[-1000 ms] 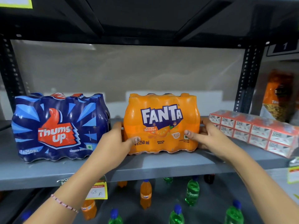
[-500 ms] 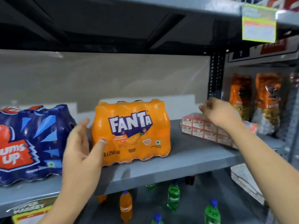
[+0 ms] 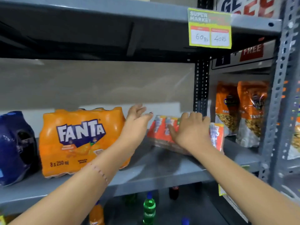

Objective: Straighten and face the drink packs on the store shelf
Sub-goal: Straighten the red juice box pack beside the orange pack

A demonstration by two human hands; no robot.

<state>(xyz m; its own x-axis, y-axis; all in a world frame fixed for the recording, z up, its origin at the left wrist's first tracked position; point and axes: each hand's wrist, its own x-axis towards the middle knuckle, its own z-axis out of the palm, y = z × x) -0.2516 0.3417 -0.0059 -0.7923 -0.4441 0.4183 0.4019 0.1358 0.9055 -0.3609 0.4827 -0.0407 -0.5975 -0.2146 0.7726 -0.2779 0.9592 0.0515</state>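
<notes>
An orange Fanta pack stands label-forward on the grey shelf, with a dark blue Thums Up pack at its left. A red-and-white pack of small drink cartons lies to the right of the Fanta, tilted up at an angle. My right hand lies flat on top of that carton pack, fingers spread. My left hand hovers open between the Fanta and the carton pack, its thumb close to the pack's left end.
Orange snack bags stand in the bay to the right, behind a perforated upright. A yellow price tag hangs from the shelf above. Loose green and orange bottles stand on the shelf below.
My left hand left the Fanta pack and moved right toward the carton pack. My right hand came down onto the carton pack, which now sits tilted. The view shifted right.
</notes>
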